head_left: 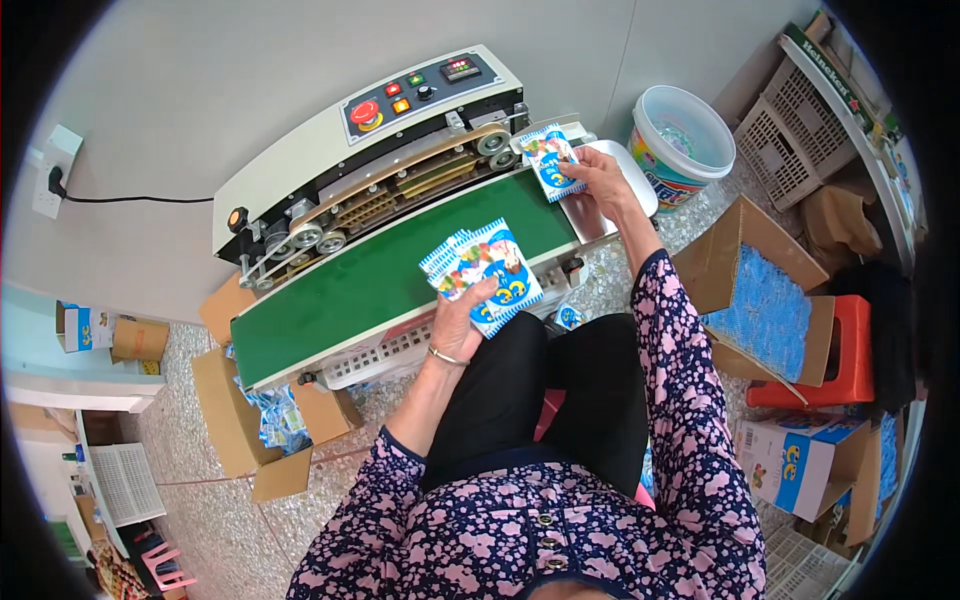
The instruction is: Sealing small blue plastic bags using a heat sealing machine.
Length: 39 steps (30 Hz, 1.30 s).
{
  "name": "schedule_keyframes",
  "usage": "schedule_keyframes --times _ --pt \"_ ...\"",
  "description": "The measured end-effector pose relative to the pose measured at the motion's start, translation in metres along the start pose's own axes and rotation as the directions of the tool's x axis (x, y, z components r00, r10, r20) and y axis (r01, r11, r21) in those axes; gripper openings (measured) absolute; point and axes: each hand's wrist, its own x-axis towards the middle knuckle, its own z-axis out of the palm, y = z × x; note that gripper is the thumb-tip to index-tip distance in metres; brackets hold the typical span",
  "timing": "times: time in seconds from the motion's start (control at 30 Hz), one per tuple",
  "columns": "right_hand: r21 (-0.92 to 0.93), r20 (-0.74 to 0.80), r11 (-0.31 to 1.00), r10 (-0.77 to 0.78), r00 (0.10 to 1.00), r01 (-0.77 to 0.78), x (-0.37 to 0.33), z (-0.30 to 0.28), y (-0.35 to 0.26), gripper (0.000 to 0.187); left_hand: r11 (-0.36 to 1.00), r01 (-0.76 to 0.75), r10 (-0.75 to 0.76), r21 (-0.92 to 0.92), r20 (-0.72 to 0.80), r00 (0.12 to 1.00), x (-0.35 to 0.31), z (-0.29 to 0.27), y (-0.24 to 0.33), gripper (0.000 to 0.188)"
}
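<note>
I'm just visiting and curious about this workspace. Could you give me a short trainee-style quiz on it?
1. Multiple choice: what colour is the belt of the machine?
A) Red
B) Green
C) White

2. True or false: the left grip and the right grip both hold blue-and-white packets.

3. Fill in: seen by the wearer, the bucket stands to the ____ of the machine.

Key:
1. B
2. True
3. right

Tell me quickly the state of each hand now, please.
Left hand: closed, holding overlapping blue-and-white packets.
Right hand: closed, holding a blue-and-white packet.
</note>
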Motion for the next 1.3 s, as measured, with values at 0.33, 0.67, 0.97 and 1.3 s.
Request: schedule_keyframes --times 0.33,0.67,0.97,1.3 --pt "-0.098 -0.003 0.992 -0.078 0.997 0.077 0.023 0.018 0.008 0.023 0.998 0.057 -0.058 0.012 0.035 0.998 -0.002 0.008 -0.009 0.046" --pt "-0.396 -0.009 0.907 -0.162 0.987 0.146 0.042 0.038 0.021 0.036 0.998 0.045 -0.047 0.036 0.042 0.998 -0.002 0.007 -0.007 0.05" --pt "-0.627 0.222 0.666 -0.344 0.912 0.404 -0.025 0.088 0.021 0.028 0.999 -0.001 0.001 0.038 0.0 1.0 0.003 0.0 -0.002 0.044" --pt "-0.326 0.288 0.908 -0.168 0.943 0.261 -0.111 0.065 -0.011 0.039 0.998 -0.055 0.054 0.027 0.045 0.998 0.033 0.016 0.008 0.046"
